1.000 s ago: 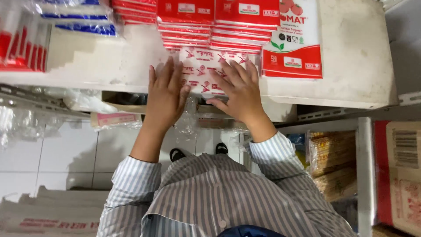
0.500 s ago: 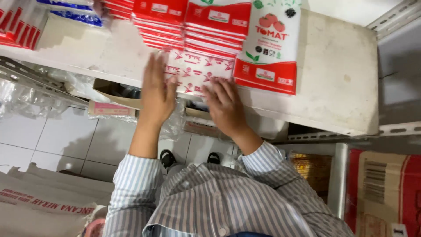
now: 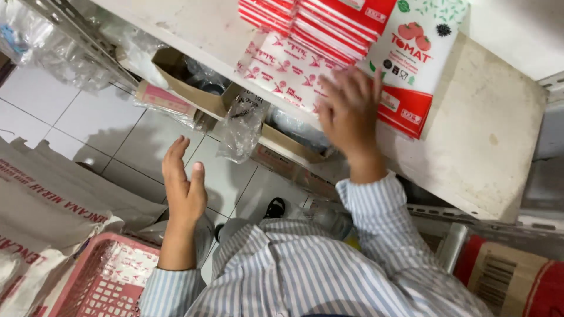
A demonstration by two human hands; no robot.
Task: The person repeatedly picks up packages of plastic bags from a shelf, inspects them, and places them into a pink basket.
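Already, red-and-white packets (image 3: 288,67) are lying stacked on the white shelf (image 3: 487,147); the right hand (image 3: 349,111), fingers spread, is resting on them. The left hand (image 3: 183,188) is hanging open and empty above the pink basket (image 3: 100,282), which is holding more packets.

So the main thing here is a white shelf (image 3: 487,147), pretty scuffed and stained, with a metal rail along its front edge. Sitting right on it: a stack of flat red packets (image 3: 329,23), a white packet with a red pattern (image 3: 288,70) poking out past the shelf edge, and just beside them a white-and-red carton with tomatoes pictured on it (image 3: 420,58). Lower down there's an open cardboard box (image 3: 194,82) with clear plastic bags (image 3: 242,126) hanging out, probably on a lower shelf, hard to tell. Below that is white tiled floor (image 3: 76,111), with sacks (image 3: 53,199) and a pink basket (image 3: 100,282).
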